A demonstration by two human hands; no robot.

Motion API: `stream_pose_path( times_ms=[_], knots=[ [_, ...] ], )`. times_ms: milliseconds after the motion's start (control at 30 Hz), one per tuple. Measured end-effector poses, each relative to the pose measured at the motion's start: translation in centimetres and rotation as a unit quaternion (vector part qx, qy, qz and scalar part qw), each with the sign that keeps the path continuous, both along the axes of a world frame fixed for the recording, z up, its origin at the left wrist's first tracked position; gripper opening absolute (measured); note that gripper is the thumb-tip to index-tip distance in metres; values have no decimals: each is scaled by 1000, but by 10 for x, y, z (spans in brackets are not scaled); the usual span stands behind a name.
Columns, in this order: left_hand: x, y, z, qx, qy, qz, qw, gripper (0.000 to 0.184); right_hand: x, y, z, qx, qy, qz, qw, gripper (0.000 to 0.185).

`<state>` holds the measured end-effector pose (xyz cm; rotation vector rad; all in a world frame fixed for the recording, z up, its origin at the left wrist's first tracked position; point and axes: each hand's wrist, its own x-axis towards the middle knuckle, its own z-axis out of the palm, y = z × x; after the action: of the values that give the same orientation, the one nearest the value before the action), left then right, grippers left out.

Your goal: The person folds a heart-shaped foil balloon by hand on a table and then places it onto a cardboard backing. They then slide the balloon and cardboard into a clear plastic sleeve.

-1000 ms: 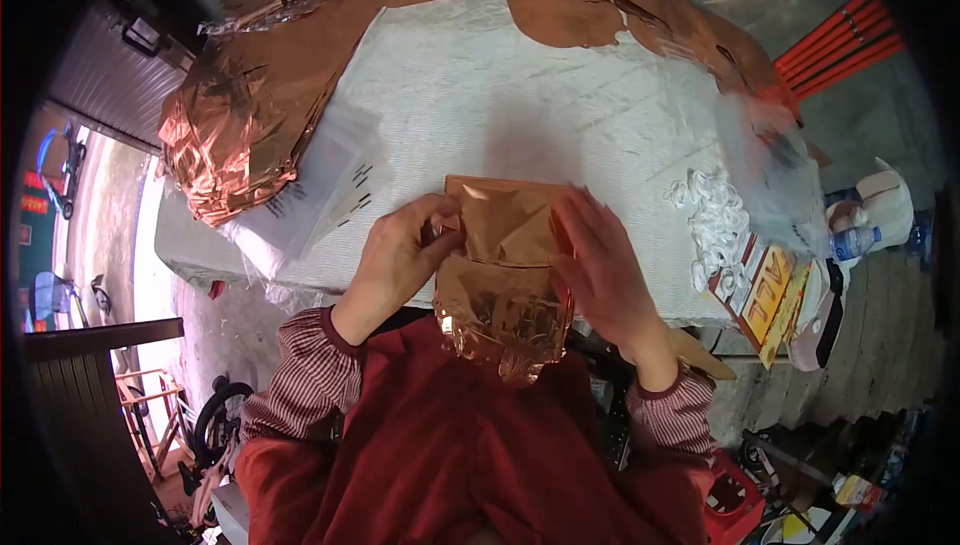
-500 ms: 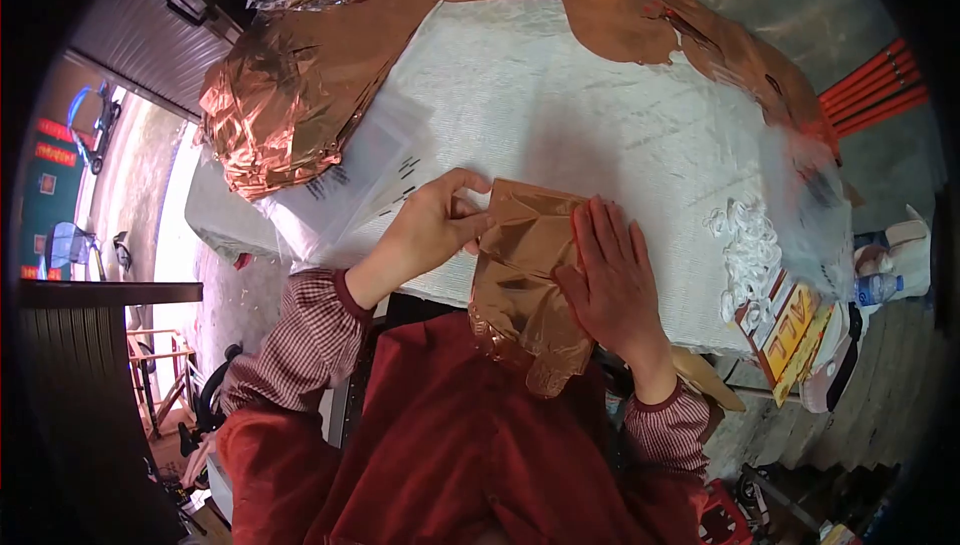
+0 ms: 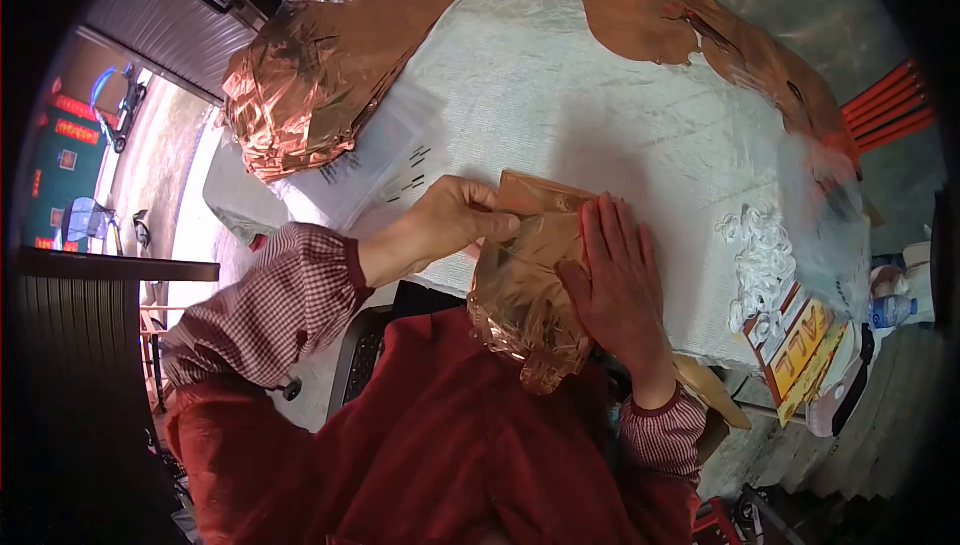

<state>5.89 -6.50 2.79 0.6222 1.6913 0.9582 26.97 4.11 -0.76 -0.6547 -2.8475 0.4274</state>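
Observation:
A flat, folded copper-coloured foil balloon (image 3: 530, 270) lies at the near edge of the white-covered table, its creased lower end and a rounded tab hanging over toward my lap. My left hand (image 3: 445, 225) pinches the foil's upper left edge between thumb and fingers. My right hand (image 3: 618, 280) rests flat on its right side, fingers stretched out and pointing away from me. The part of the foil under my right palm is hidden.
More copper foil (image 3: 300, 95) is heaped at the table's left and along its far edge. Clear plastic bags (image 3: 395, 150) lie left of my hands. White ribbon coils (image 3: 762, 260) and a yellow printed card (image 3: 800, 350) are at the right, near a plastic bottle (image 3: 890, 311).
My left thumb and fingers have moved in over the foil's left edge and closed on it, and the left elbow has swung outward. My right hand stays flat. The view has shifted slightly.

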Motion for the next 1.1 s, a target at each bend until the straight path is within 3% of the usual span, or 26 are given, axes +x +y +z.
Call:
stream_pose_path(
  times_ms=[467,533,667,833,1100],
  knots=[
    [-15,20,-9,-51,-73,121,989,13,2,0,-5,7,31,0,1000,62],
    [-14,21,-9,-33,-152,137,978,12,2,0,-5,12,34,-1,999,62],
    [-12,14,-8,-25,-134,134,982,15,3,0,-5,17,33,-3,999,62],
    [4,9,14,-102,-38,82,991,20,2,0,-5,17,33,-1,999,63],
    [6,8,2,-65,-30,78,994,20,2,1,-5,8,29,-5,1000,65]
  ],
)
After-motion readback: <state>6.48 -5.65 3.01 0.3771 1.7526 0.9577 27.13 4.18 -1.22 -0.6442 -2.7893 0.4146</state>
